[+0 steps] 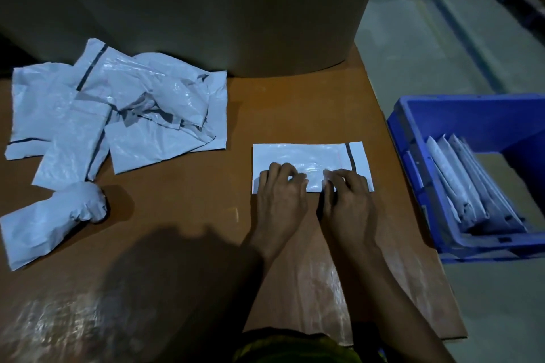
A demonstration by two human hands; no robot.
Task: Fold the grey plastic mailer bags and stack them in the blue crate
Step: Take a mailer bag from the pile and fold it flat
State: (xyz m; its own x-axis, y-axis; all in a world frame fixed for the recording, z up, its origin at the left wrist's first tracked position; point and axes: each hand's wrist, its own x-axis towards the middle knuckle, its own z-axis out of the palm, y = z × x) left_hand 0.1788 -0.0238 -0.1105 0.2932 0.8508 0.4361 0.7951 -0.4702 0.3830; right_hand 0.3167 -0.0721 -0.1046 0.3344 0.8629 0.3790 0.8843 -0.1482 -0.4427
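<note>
A flat grey mailer bag (300, 156) with a dark strip near its right end lies on the brown cardboard surface (188, 186). My left hand (281, 193) and my right hand (346, 194) lie side by side on the bag's near edge, fingers curled and pinching that edge. A loose heap of crumpled grey mailer bags (118, 115) sits at the far left. One rolled bag (50, 221) lies apart, nearer me. The blue crate (418, 174) stands to the right, off the cardboard, with several folded bags (463, 186) leaning inside it.
A large brown cardboard drum or box (221, 9) rises behind the work surface. Grey floor (413, 38) runs to the right past the crate. My shadow falls across the near part of the cardboard.
</note>
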